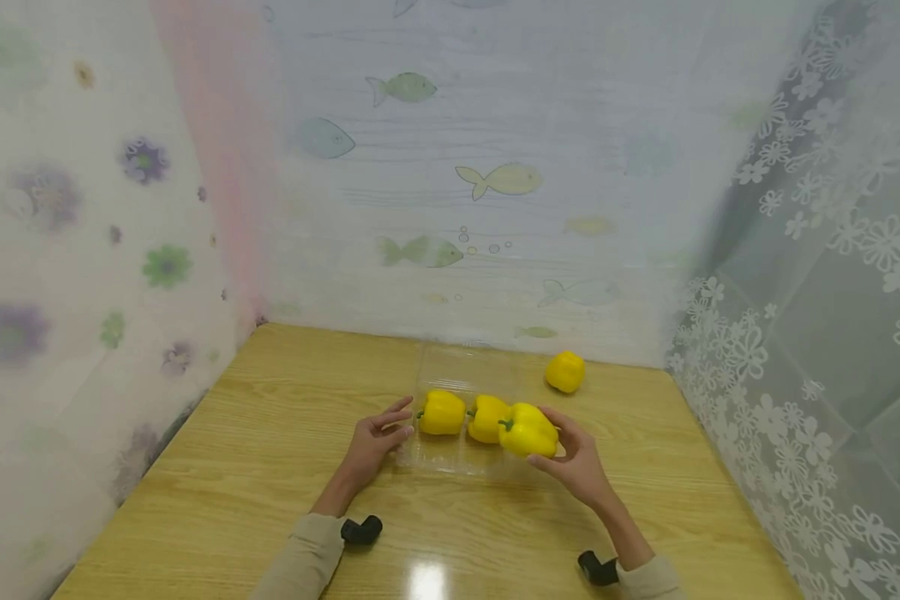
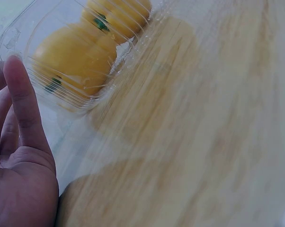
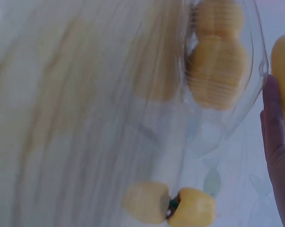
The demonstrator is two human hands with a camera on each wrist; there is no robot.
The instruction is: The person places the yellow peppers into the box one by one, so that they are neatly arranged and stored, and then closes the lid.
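A clear plastic clamshell box [image 1: 461, 364] lies with its lid raised at the back. Inside, two yellow bell peppers, a left one [image 1: 442, 412] and a middle one [image 1: 486, 419], sit side by side with green stems facing left. My right hand [image 1: 581, 467] holds another yellow bell pepper [image 1: 530, 432] between thumb and fingers, at the box's right end; in the right wrist view that pepper [image 3: 283, 78] is raised off the table. At the box's left edge is my left hand [image 1: 372, 447], its fingers extended; in the left wrist view a fingertip [image 2: 14, 64] meets the clear plastic wall.
One more yellow bell pepper [image 1: 566, 372] lies on the wooden table [image 1: 285, 467], behind and right of the box. Patterned curtains with fish [image 1: 502, 179] and flowers hang around the table's back and sides. Each wrist carries a black mount [image 1: 362, 530].
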